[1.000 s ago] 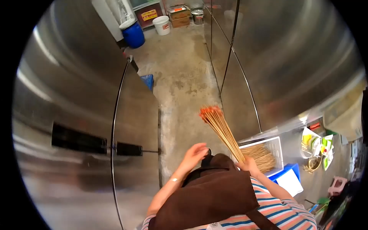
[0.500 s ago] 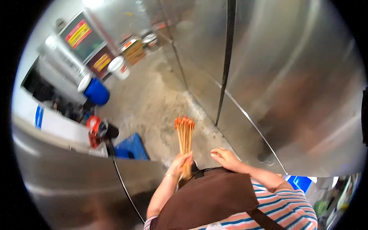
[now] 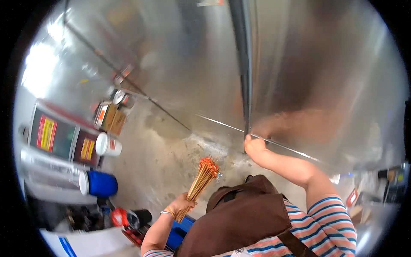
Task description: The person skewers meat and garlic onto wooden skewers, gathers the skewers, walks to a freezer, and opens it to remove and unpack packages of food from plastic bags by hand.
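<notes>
A bundle of thin wooden sticks [image 3: 198,184] with orange-red tips is held in my left hand [image 3: 183,204], its fingers wrapped round the lower part, the tips pointing up and away from me. My right hand [image 3: 255,146] is at the dark vertical gap of a large stainless steel door [image 3: 299,85], fingers curled at the door's edge. The metal surface reflects the arm. A brown apron [image 3: 239,218] covers my front.
At the left on the concrete floor [image 3: 150,158] stand a blue barrel [image 3: 102,183], a white bucket [image 3: 110,144] and cardboard boxes [image 3: 112,120]. A red and black object [image 3: 126,218] is at lower left, near something blue beside the apron.
The view has turned to the right. The stick bundle passed from my right hand to my left between the two earlier frames. Since then my right hand has reached forward to the door edge.
</notes>
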### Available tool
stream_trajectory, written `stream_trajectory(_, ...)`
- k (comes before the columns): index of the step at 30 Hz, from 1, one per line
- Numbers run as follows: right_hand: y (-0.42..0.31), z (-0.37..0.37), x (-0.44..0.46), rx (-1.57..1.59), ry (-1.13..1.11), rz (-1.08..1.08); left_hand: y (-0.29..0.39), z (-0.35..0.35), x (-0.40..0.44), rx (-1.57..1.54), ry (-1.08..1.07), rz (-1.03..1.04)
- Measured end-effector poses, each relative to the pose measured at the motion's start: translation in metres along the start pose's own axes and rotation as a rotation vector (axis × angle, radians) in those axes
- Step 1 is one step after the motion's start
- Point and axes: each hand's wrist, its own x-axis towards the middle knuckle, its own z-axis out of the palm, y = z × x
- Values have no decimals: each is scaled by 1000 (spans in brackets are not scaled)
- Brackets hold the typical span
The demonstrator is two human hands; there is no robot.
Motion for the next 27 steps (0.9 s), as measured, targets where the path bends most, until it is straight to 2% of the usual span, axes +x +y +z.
stream_trajectory(2,-9,-3,19,143,-208,140,25,-28,7,145,-73,-24)
stream_trajectory(4,-14,1,23,159,-264,214,50,-52,8,349,-70,-57)
stream_trajectory(6,-25,17,22,329,-32,461,68,-84,23,541,-154,-28)
stream_trajectory(7,-36,32,22,260,210,527,80,-95,29,635,-147,14)
stream_trajectory(8,-49,26,23,298,182,616,96,-106,39,725,-155,61)
stream_trajectory(10,-82,-16,11,220,39,723,130,-120,44,957,-208,24)
stream_trajectory(11,-106,-27,-15,313,84,609,132,-128,63,1071,-252,62)
stream_trajectory(13,-130,-70,-74,557,362,437,156,-130,72,1183,-324,77)
stream_trajectory(14,-138,-91,-105,723,595,398,169,-131,78,1232,-354,60)
stream_trajectory(15,-142,-89,-130,689,713,596,172,-132,90,1256,-394,52)
stream_trajectory(17,-134,-93,-168,574,739,1083,184,-132,118,1346,-504,24)
stream_trajectory(20,-148,-71,-184,548,465,1722,202,-110,150,1407,-545,-108)
stream_trajectory(21,-149,-62,-197,573,456,1773,208,-88,148,1412,-579,-113)
stream_trajectory(23,-160,-37,-200,715,142,1952,205,-58,163,1365,-640,-146)
stream_trajectory(27,-187,-7,-263,562,179,1962,177,2,186,1324,-658,-219)
